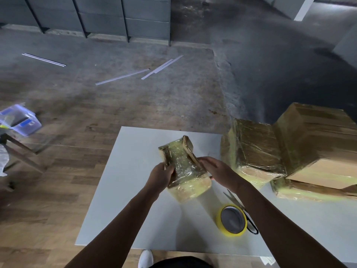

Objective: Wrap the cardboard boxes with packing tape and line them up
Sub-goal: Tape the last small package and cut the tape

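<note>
Forearms reach over the white table to a small box, glossy with tape and tilted up between both hands. The left hand curls its fingers round the box's left side, and the right hand clasps its right edge. Nearer the person than the right fingers, the tape roll and scissors lie idle. Right of those fingers, a medium box and a large box stand together, mostly wrapped. The small box probably only needs placing in line.

You face a white worktop on a wood-plank floor. Beyond it lie worn grey concrete, loose pale strips and grey cabinets.
</note>
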`<state>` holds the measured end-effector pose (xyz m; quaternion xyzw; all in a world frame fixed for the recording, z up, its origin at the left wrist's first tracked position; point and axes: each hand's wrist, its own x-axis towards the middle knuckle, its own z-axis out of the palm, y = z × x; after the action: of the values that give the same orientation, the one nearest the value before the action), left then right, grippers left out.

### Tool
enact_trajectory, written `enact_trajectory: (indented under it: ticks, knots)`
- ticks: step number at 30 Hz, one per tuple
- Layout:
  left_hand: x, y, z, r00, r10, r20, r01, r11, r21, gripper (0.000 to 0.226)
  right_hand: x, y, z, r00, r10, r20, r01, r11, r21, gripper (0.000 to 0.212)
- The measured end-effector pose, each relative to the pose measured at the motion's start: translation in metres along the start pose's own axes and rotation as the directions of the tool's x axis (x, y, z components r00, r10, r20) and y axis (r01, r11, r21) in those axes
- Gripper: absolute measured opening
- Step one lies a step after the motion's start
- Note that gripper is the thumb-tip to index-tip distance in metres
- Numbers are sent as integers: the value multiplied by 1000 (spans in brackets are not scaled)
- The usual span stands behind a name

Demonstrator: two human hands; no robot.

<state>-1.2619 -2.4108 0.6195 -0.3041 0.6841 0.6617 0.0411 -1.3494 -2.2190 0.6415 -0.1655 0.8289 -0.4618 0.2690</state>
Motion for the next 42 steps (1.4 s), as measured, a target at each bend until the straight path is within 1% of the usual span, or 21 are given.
enact_trajectory:
  ticks: [1, 3, 6, 9, 10, 12, 14, 15, 17, 19, 21, 22, 24, 25, 28, 32, 34, 36, 38, 40, 42]
  knots:
    - [-1, -1, 2, 999, 11, -32, -11, 1000, 15, 29, 0, -2, 0, 1000, 18, -2, -18, 1000, 17, 25]
    - [-1, -3, 4, 997, 15, -78, -12, 999, 40, 32, 0, -5, 0, 999, 27, 37, -27, 999, 16, 32]
    - [0, 1, 3, 998, 0, -69, 4, 998, 60, 30, 1, -7, -1, 997, -28, 75, 29, 999, -20, 40]
    - [3, 5, -1, 998, -35, -46, 32, 998, -59, 33, 3, -2, -4, 997, -60, 38, 62, 996, -58, 39]
    - [3, 6, -3, 998, -43, -47, 39, 996, -79, 35, 4, 1, -5, 998, -53, 24, 55, 995, -86, 38]
    - [4, 6, -8, 997, -53, -57, 48, 995, -89, 37, 7, 9, -7, 1000, 5, -20, -7, 994, -105, 42]
    - [5, 3, -9, 996, -63, -66, 56, 994, -94, 33, 9, 14, -10, 996, 76, -49, -81, 991, -110, 49]
    - [5, 2, -9, 995, -76, -71, 68, 992, -102, 29, 8, 15, -10, 995, 89, -33, -92, 990, -109, 50]
    - [5, -1, -10, 988, -131, -86, 118, 984, -134, 25, 3, 14, -12, 997, 68, 33, -64, 993, -101, 54]
    - [8, -4, -11, 971, -221, -97, 201, 963, -178, 28, -3, 12, -11, 999, 19, 50, -12, 989, -148, 57]
    - [11, -6, -13, 954, -292, -64, 266, 927, -266, 28, -3, 11, -6, 998, -53, -26, 44, 961, -275, 49]
    - [10, -5, -13, 954, -296, -40, 270, 911, -312, 25, -3, 9, -2, 992, -94, -87, 61, 942, -329, 42]
    - [9, -1, -12, 971, -240, -1, 223, 905, -362, 19, -2, 2, 3, 972, -144, -186, 63, 922, -383, 35]
    - [8, 2, -12, 980, -197, 12, 187, 909, -372, 21, -2, -1, 5, 967, -145, -209, 57, 923, -380, 34]
    - [2, 9, -10, 996, -82, 19, 83, 909, -408, 30, -1, -7, 5, 964, -82, -253, 5, 956, -293, 31]
    - [-8, 11, -4, 993, 71, 96, -25, 911, -411, 37, -1, -8, 4, 943, -31, -331, -58, 965, -256, 30]
    - [-10, 14, -1, 994, 74, 74, -37, 909, -415, 45, 0, -8, 5, 940, -14, -340, -77, 964, -253, 31]
    - [-10, 16, 1, 999, 36, 25, -23, 911, -412, 50, 1, -10, 8, 943, -13, -334, -92, 951, -295, 35]
    - [-11, 19, 3, 1000, 3, 5, -1, 922, -386, 54, 2, -11, 10, 943, -12, -331, -98, 945, -313, 37]
    - [-11, 20, 5, 1000, 12, 5, -9, 916, -400, 62, 1, -11, 8, 943, -8, -333, -98, 950, -298, 37]
    - [-12, 21, 4, 998, 50, -24, -56, 917, -396, 69, 0, -9, 7, 942, -1, -337, -96, 958, -269, 33]
